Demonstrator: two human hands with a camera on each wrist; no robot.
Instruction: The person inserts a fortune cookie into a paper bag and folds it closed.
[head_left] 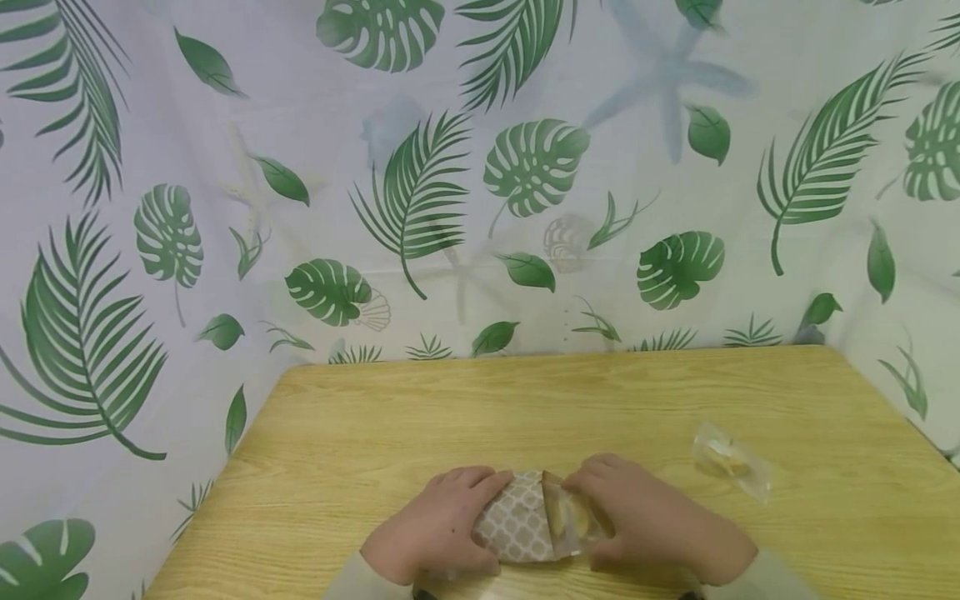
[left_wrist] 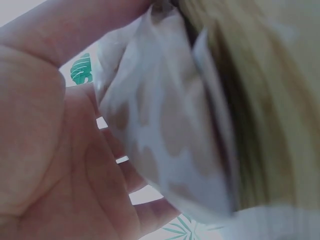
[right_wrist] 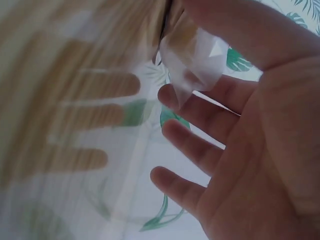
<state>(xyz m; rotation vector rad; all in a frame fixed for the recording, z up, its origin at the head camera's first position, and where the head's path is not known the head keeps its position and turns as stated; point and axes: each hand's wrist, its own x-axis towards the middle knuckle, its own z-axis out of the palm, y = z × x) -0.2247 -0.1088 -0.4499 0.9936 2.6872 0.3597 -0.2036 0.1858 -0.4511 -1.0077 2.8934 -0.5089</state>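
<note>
In the head view, a small beige pouch (head_left: 517,521) with a white lattice print lies low over the table, its mouth facing right. My left hand (head_left: 450,523) grips its left side between thumb and fingers; the left wrist view shows the pouch (left_wrist: 165,110) creased and bulging before the palm. At the mouth, a clear plastic packet (head_left: 577,518) with yellowish-brown pieces is partly out. My right hand (head_left: 648,518) holds that packet's right end. In the right wrist view, the clear packet (right_wrist: 192,57) sits under the thumb and index finger, with the other fingers spread loosely below.
Another clear packet (head_left: 731,462) with yellowish contents lies on the wooden table (head_left: 480,408), right of and beyond my right hand. A white cloth (head_left: 525,275) printed with green leaves hangs along the table's back and sides.
</note>
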